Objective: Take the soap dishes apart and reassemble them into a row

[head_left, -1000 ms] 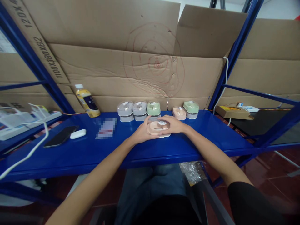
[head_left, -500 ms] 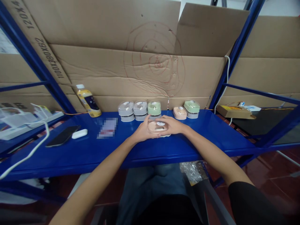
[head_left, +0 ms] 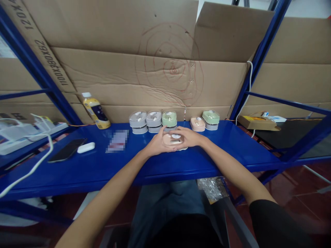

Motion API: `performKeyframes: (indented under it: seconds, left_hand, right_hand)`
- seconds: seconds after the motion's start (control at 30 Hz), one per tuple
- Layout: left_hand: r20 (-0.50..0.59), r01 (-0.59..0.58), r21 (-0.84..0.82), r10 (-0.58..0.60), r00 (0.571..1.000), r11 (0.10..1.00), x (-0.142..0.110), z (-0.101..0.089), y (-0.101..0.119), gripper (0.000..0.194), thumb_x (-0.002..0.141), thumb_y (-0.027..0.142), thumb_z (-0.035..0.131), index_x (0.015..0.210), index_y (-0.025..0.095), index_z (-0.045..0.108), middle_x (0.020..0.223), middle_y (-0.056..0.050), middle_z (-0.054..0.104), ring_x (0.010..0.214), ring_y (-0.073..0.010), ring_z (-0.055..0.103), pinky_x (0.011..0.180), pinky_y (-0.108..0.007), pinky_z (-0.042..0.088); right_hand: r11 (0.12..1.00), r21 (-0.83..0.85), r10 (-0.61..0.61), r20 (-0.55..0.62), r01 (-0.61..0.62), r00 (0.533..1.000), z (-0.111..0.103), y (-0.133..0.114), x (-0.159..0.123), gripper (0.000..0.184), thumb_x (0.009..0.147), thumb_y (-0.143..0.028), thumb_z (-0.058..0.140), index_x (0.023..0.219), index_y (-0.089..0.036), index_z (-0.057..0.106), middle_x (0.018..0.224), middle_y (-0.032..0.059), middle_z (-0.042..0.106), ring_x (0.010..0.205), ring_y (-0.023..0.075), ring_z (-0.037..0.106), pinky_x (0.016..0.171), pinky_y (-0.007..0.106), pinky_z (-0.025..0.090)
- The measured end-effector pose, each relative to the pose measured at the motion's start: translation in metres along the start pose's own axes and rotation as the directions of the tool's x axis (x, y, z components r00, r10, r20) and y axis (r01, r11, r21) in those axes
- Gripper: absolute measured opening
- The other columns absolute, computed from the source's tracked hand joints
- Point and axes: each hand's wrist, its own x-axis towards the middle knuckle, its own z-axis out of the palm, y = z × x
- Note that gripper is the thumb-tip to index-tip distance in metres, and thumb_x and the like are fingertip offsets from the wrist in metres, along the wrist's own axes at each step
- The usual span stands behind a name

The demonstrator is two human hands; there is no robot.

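Observation:
Both my hands close around the sides of a small pink box with a clear lid, held over the blue shelf. My left hand wraps its left side, thumb at the back. From the right, my right hand grips it with fingers curled over the far edge. A round white sticker shows on the lid, and a pale edge shows beneath the box. Just behind stands a green box, its lower part partly hidden by my hands. Two grey boxes, the left one and the right one, stand beside it.
Further right, another pink box stands beside a green box. On the left are a yellow drink bottle, a blurred-out card, a white case and a black phone. Cardboard backs the blue shelf.
The held pink box has shifted slightly left and turned a little between my hands. My right hand has moved slightly left with it. The boxes behind stay in place.

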Motion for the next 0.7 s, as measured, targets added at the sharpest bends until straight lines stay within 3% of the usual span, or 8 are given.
performKeyframes:
  seconds: [0.2,0.43,0.7]
  left_hand:
    - [-0.024,-0.044,0.012,0.044,0.999,0.999,0.002,-0.001,-0.003,0.139,0.055,0.052,0.099,0.163,0.015,0.020,0.143,-0.024,0.060,0.132,-0.0435,0.061,0.112,-0.062,0.046]
    - [-0.018,-0.084,0.035,0.084,0.996,0.996,0.001,-0.002,-0.003,0.130,0.061,0.053,0.096,0.163,0.016,0.022,0.141,-0.022,0.062,0.132,-0.0413,0.061,0.114,-0.060,0.045]
    - [0.014,-0.007,0.093,0.005,1.000,0.996,0.001,-0.002,-0.004,0.124,0.059,0.056,0.096,0.158,0.018,0.030,0.144,-0.020,0.061,0.133,-0.0414,0.060,0.108,-0.055,0.052]
  right_hand:
    - [1.000,-0.002,-0.009,0.029,0.009,1.000,-0.005,-0.004,-0.002,0.093,0.076,-0.063,0.084,0.155,-0.028,0.051,0.128,0.0117,0.062,0.114,0.0299,0.063,0.101,0.048,0.053]
    - [0.998,0.019,0.055,0.035,-0.056,0.998,-0.001,-0.002,-0.001,0.096,0.073,-0.065,0.085,0.154,-0.026,0.052,0.126,0.0125,0.062,0.114,0.0308,0.063,0.101,0.048,0.053]
    - [0.993,0.044,0.104,0.104,-0.109,0.989,0.000,0.007,-0.006,0.109,0.069,-0.063,0.089,0.160,-0.026,0.043,0.131,0.0128,0.062,0.119,0.0328,0.061,0.105,0.052,0.051]
